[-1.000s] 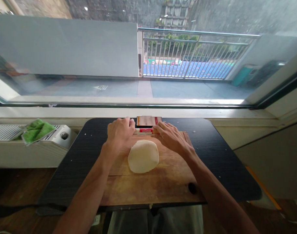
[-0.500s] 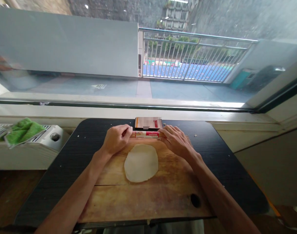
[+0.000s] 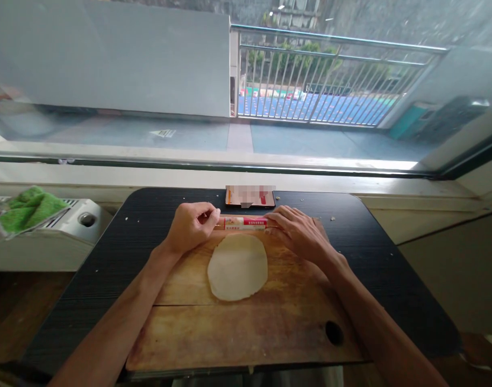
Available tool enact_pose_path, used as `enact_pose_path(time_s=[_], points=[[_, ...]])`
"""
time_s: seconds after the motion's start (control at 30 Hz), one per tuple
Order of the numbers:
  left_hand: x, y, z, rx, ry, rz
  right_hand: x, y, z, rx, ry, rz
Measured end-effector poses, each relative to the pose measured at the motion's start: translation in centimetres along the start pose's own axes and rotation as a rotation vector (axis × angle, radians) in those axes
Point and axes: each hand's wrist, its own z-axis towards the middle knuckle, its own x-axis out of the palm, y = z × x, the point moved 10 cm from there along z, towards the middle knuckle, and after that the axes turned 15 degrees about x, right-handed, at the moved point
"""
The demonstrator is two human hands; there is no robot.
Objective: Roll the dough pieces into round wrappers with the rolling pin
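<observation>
A rolling pin (image 3: 246, 223) with a red and white printed wrap lies crosswise near the far edge of a wooden cutting board (image 3: 246, 336). My left hand (image 3: 192, 226) is closed around its left end, thumb and fingers together. At the other end my right hand (image 3: 296, 231) grips it from above, fingers bent over the wood. Just on the near side of the pin, a flat, roundish sheet of dough (image 3: 237, 267) rests on the board, touched by neither hand.
The board lies on a black table (image 3: 375, 269) with scattered crumbs. Behind the pin is a phone-like flat item (image 3: 250, 196), its surface partly blurred out. A green cloth (image 3: 34, 209) drapes over a white radiator (image 3: 80, 231) at left. A window stands beyond the table.
The view has shifted slightly, so the table appears a little larger. Both hands keep hold of the rolling pin, which lies about as close to the dough's far edge as before.
</observation>
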Motion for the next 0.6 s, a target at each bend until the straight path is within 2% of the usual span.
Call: enact_pose_path(time_s=[0.13, 0.37, 0.6], points=[[0.0, 0.1, 0.0, -0.005, 0.001, 0.047, -0.4, 0.3, -0.2, -0.013, -0.01, 0.021], [-0.9, -0.4, 0.2, 0.021, -0.073, 0.094, -0.7, 0.6, -0.6, 0.005, 0.014, 0.06], [-0.7, -0.2, -0.1, 0.004, -0.038, 0.128, -0.8, 0.7, -0.7, -0.027, 0.016, 0.115]])
